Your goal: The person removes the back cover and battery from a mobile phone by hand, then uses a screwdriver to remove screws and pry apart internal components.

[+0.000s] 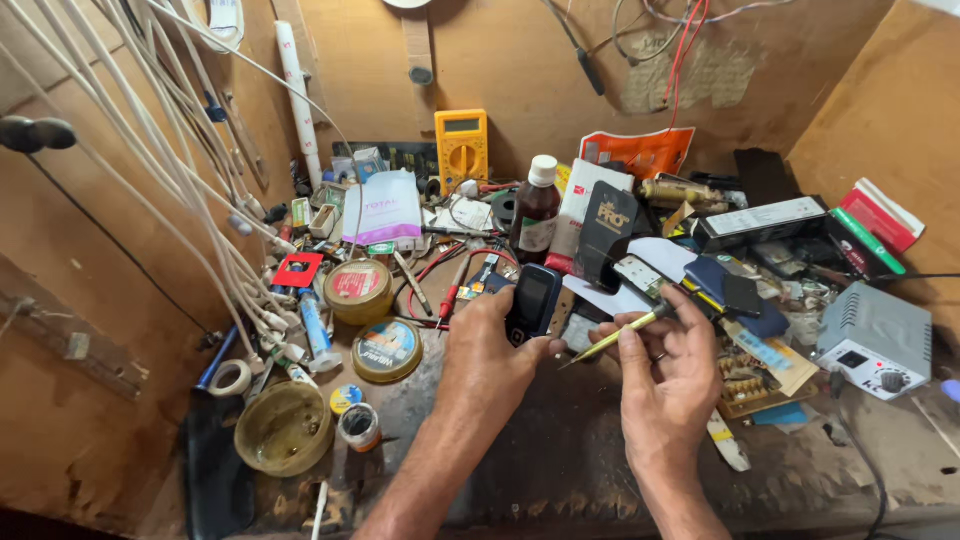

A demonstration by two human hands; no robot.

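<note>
My left hand (487, 352) grips a small dark mobile phone (531, 301) and holds it upright over the cluttered bench, screen side toward me. My right hand (665, 370) pinches a thin yellow-handled tool (622, 331) like a pen. Its tip points left and ends just short of the phone's lower right side. Both forearms come in from the bottom edge of the view.
Round tins (360, 290) and a small tape roll (231, 378) lie at the left under hanging white cables (180, 170). A yellow multimeter (461, 147), a brown bottle (537, 212) and packets stand at the back. A grey control box (875, 340) sits at the right.
</note>
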